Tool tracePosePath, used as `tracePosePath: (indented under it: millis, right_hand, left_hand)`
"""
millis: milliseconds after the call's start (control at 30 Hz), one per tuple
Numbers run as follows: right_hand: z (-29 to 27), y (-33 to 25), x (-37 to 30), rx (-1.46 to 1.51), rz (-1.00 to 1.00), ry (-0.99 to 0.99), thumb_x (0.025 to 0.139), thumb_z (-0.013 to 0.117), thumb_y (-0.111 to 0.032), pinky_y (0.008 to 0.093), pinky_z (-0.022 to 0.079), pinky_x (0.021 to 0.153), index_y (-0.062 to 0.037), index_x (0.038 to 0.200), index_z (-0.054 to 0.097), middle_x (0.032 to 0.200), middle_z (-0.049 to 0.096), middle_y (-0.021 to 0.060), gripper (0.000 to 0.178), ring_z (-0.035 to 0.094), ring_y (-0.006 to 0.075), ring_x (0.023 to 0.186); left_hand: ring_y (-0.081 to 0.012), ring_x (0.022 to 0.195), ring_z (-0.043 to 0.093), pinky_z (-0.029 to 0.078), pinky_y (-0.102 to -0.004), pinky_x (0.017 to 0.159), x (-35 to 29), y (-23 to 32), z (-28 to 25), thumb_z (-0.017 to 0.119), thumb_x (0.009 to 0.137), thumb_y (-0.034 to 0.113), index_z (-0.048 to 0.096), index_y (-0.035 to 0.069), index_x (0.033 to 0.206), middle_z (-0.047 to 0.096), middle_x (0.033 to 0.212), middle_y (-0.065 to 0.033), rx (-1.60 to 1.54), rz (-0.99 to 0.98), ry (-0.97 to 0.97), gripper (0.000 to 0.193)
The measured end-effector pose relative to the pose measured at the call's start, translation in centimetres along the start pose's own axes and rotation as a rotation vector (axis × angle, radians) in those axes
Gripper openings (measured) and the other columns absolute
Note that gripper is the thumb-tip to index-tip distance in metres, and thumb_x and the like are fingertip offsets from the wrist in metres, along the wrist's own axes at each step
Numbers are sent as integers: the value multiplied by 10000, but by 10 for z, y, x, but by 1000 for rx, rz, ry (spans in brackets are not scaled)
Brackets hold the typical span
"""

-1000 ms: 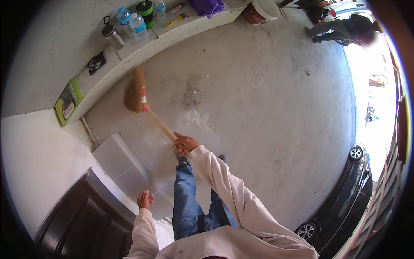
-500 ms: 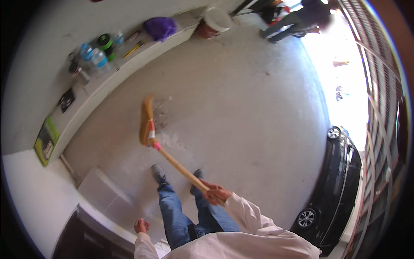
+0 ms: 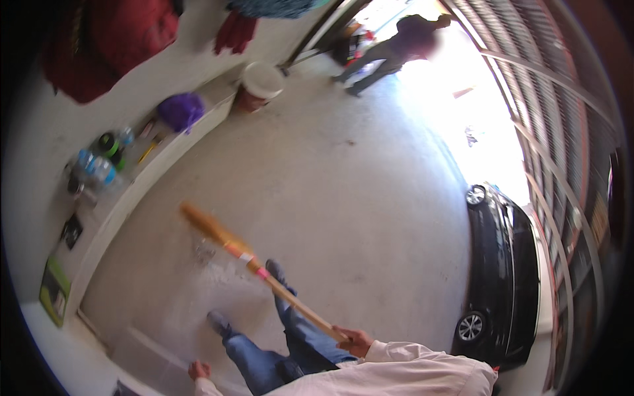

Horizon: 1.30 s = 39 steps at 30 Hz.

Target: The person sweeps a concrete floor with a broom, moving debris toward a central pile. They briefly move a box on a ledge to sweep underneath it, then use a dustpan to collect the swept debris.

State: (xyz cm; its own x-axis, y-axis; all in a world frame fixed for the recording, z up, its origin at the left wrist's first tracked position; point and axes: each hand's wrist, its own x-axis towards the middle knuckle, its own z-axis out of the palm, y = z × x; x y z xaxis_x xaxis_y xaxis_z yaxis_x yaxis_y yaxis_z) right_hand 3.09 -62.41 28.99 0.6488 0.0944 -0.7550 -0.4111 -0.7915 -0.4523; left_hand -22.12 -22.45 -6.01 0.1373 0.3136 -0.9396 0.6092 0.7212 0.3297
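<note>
My right hand (image 3: pixel 355 342) is closed around the upper end of a broom's pale wooden handle. The broom (image 3: pixel 300 307) slants up and to the left, past my right leg. Red, white and pink bands circle the neck above its tan bristle head, which is slightly blurred. Small debris and a pale dusty patch (image 3: pixel 221 267) lie on the concrete floor beside and below the head. Low at the left, my left hand (image 3: pixel 199 371) hangs with its fingers curled in and nothing visible in it. It is apart from the broom, near a pale low step.
A ledge (image 3: pixel 142 165) along the left wall carries bottles, a purple bag (image 3: pixel 180 112) and a green-edged box (image 3: pixel 54 290). A lidded bucket (image 3: pixel 260 86) stands at its far end. Red clothing hangs above. Another person (image 3: pixel 396 49) stands by the bright opening; a black car (image 3: pixel 505 277) is at right.
The broom head has swung to the left and now points outward. My feet have stepped, with the right foot now farther forward. My view has shifted, bringing hanging clothes into sight.
</note>
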Motion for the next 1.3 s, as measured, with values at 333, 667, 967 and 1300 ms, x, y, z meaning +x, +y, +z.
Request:
tracePosePath:
  millis: [333, 667, 967, 1300]
  right_hand:
    - [-158, -1, 314, 178, 55, 159, 808, 601, -94, 265, 357, 412, -135, 1305, 468, 652, 473, 12, 515, 442, 99, 512]
    - [-130, -166, 634, -596, -235, 334, 710, 518, -108, 423, 473, 847, -93, 1099, 555, 1030, 599, 196, 391, 564, 376, 998]
    - [-22, -131, 537, -950, -199, 6, 743, 535, -108, 470, 447, 877, -160, 1365, 215, 1129, 536, 212, 702, 526, 387, 1080]
    - [-85, -31, 340, -531, -83, -265, 730, 608, -122, 386, 495, 662, -215, 1340, 427, 813, 641, 176, 643, 627, 249, 713]
  left_hand:
    - [-206, 597, 628, 448, -312, 485, -95, -33, 83, 492, 835, 363, 518, 105, 1002, 624, 760, -82, -10, -119, 314, 309]
    - [-216, 586, 638, 465, -313, 473, -177, -99, 201, 488, 867, 299, 521, 59, 1045, 645, 758, -114, 140, -289, 291, 301]
    - [-198, 599, 635, 459, -294, 494, -166, -71, 211, 508, 855, 343, 543, 64, 997, 644, 751, -97, -4, -66, 317, 315]
    - [-213, 590, 633, 455, -317, 458, -125, -114, 148, 515, 824, 328, 524, 85, 1005, 642, 763, -109, 15, -207, 233, 304]
